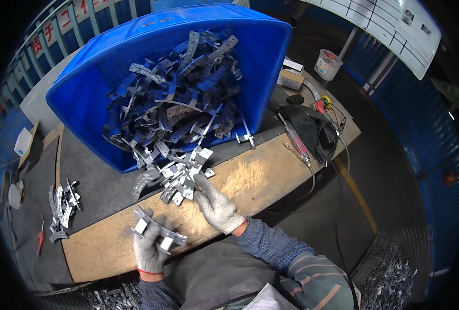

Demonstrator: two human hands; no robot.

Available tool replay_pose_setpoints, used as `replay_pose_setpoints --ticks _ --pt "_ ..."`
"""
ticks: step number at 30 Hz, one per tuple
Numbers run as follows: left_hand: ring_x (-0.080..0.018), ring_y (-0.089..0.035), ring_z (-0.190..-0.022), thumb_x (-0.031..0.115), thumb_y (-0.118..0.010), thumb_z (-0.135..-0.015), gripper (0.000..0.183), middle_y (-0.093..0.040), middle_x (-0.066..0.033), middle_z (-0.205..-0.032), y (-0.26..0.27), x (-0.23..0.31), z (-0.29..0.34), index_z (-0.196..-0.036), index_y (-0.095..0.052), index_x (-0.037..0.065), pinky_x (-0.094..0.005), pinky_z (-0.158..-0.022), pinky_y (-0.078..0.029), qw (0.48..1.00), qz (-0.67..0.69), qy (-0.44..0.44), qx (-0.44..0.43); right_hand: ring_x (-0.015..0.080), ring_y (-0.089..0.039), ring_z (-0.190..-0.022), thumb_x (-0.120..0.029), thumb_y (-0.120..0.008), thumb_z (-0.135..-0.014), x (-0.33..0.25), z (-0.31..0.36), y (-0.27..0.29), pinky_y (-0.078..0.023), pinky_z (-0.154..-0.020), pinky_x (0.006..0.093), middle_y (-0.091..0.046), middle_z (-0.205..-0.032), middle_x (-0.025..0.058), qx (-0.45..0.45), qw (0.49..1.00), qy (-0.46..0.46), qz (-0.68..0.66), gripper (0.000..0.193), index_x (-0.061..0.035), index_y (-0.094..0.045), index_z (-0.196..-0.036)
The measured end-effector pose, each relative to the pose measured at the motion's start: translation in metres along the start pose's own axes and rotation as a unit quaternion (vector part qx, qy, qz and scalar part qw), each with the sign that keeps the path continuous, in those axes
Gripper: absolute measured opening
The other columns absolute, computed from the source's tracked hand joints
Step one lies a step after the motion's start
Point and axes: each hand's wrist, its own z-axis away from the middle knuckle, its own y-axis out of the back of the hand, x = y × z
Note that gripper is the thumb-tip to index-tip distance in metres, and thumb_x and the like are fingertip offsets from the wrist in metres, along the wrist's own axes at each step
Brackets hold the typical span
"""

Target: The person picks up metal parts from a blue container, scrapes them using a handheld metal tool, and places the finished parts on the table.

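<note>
Grasping a curved metal bracket [175, 236] in the left hand [149, 249] over the surface's [105, 238] near edge, long axis slanting from far left to near right. Reaching with the right hand [220, 211], fingers parted, to the bracket pile [182, 178] before the blue bin [272, 67]. Showing red characters on a banner [65, 20] beyond the bin's left rim.

Bracket pile [176, 182]: on the board [247, 175], at the bin mouth; from the pile, bin [79, 95] at 12 o'clock, brackets [188, 111] inside; bracket group [60, 206] at 9; screwdriver [40, 238] at 8; left hand [147, 247], holding a bracket [173, 237], at 7; right hand [220, 209] at 4; bucket [327, 66] at 2.
</note>
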Motion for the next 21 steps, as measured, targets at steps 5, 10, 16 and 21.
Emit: replay_pose_setpoints --ticks 5,10,16,21 --pt "-0.0314 -0.076 -0.100 -0.008 -0.069 -0.096 0.069 -0.070 -0.0174 -0.120 -0.011 -0.007 0.032 -0.160 -0.044 0.004 -0.0489 -0.090 -0.069 0.992 -0.072 -0.084 0.060 0.0390 -0.074 -0.128 -0.013 -0.060 -0.114 -0.017 -0.003 0.007 -0.061 -0.101 0.0422 -0.072 -0.142 0.0252 -0.066 0.994 -0.042 -0.076 0.044 -0.0017 -0.057 -0.156" --pt "-0.0258 -0.074 -0.101 0.004 -0.074 -0.101 0.060 -0.068 -0.0165 -0.123 -0.019 0.008 0.040 -0.155 -0.048 0.004 -0.0407 -0.088 -0.065 0.981 -0.145 -0.113 0.056 0.0338 -0.076 -0.124 -0.007 -0.065 -0.110 -0.053 0.002 0.020 -0.061 -0.103 0.0385 -0.075 -0.136 0.0243 -0.134 0.986 -0.024 -0.098 0.040 -0.0007 -0.066 -0.150" --pt "-0.0135 -0.068 -0.099 0.000 -0.059 -0.112 0.048 -0.070 -0.0122 -0.130 -0.013 0.001 0.037 -0.159 -0.047 0.001 -0.0298 -0.082 -0.059 0.944 -0.267 -0.192 0.037 0.0344 -0.083 -0.091 -0.001 -0.073 -0.099 -0.099 0.009 0.022 -0.065 -0.082 0.0389 -0.082 -0.107 0.0220 -0.195 0.975 0.109 -0.021 0.035 -0.0005 -0.077 -0.133" --pt "-0.0141 -0.071 -0.111 -0.009 -0.050 -0.105 0.064 -0.070 -0.0185 -0.147 -0.008 -0.009 0.033 -0.167 -0.044 0.003 -0.0294 -0.091 -0.061 0.949 -0.266 -0.167 0.011 0.0369 -0.082 -0.091 0.000 -0.076 -0.095 -0.112 0.005 0.027 -0.065 -0.079 0.0402 -0.082 -0.105 0.0216 -0.244 0.958 0.143 0.053 0.036 -0.0040 -0.078 -0.131"
